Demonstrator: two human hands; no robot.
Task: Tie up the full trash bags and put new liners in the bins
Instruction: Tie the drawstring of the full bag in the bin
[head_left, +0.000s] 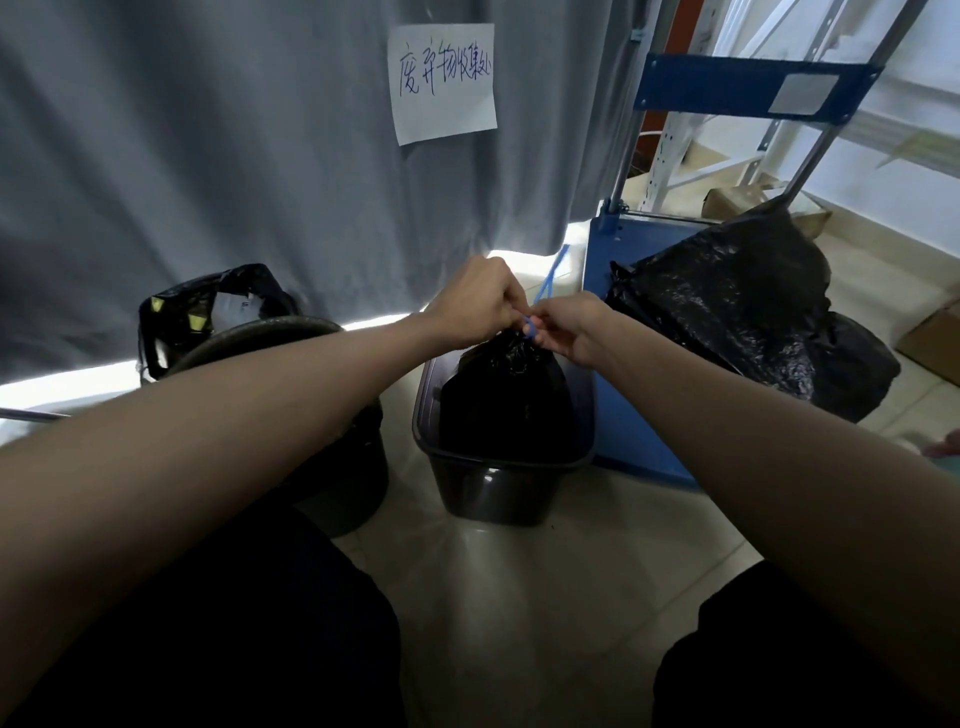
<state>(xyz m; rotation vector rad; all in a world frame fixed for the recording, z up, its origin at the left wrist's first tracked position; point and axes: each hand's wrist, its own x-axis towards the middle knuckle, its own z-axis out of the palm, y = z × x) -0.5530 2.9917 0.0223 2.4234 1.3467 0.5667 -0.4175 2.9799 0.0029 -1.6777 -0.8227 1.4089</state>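
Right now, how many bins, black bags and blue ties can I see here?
Bins: 2, a round bin and a rectangular bin
Black trash bags: 3, in the round bin, in the rectangular bin, on the blue cart
Blue ties: 1
Total: 6

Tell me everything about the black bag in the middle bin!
The black trash bag is thin, shiny, crinkly plastic. It stands upright inside a dark rectangular bin on the pale tiled floor, and looks full, bulging above the rim. Its top is gathered into a tight neck. A blue tie loops around that neck, one end sticking up. The left hand and right hand pinch the tie at the neck from either side.
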